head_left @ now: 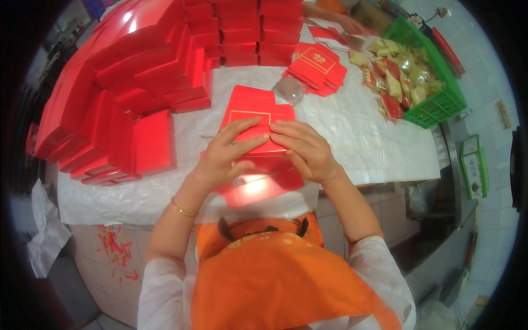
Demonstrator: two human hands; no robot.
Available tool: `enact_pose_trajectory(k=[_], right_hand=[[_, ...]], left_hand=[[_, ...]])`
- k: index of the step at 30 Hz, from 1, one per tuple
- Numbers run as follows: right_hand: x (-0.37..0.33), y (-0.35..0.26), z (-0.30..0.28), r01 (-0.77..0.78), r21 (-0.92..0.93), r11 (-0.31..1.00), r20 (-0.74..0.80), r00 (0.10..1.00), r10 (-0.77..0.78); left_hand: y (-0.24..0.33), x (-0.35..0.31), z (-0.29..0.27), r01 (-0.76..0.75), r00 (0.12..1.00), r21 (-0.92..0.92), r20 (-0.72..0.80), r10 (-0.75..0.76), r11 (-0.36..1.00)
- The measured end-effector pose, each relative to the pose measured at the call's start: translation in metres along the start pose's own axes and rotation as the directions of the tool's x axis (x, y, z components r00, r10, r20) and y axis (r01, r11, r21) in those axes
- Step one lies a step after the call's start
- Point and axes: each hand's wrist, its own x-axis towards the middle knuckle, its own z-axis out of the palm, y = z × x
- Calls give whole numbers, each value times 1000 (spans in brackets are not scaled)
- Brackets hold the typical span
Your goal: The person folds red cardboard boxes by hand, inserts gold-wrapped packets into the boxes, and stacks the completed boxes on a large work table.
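A partly folded red carton box (258,163) lies in front of me on the white-covered table, its flaps spread toward the far side and toward me. My left hand (228,151) is on its left half, fingers across the top panel and thumb lower at the front. From the right, my right hand (309,149) holds the same panel, its fingertips nearly meeting the left ones and its thumb bent down over the front edge. What lies beneath the fingers is hidden. Just beyond the carton sits a small clear plastic packet (289,89).
Stacked red boxes (157,140) fill the left and far side. Flat red cartons (317,67) lie beyond the packet. At the far right, a green crate (437,113) holds wrapped packets (404,77). Another person's hand (349,25) reaches in at the back. Red scraps (114,245) litter the floor.
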Motion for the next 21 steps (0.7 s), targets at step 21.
enact_pose_trajectory(k=[21], right_hand=[[-10, 16, -4, -133, 189, 973, -107, 982, 155]], left_hand=[[-20, 1, 12, 96, 989, -199, -95, -117, 975]])
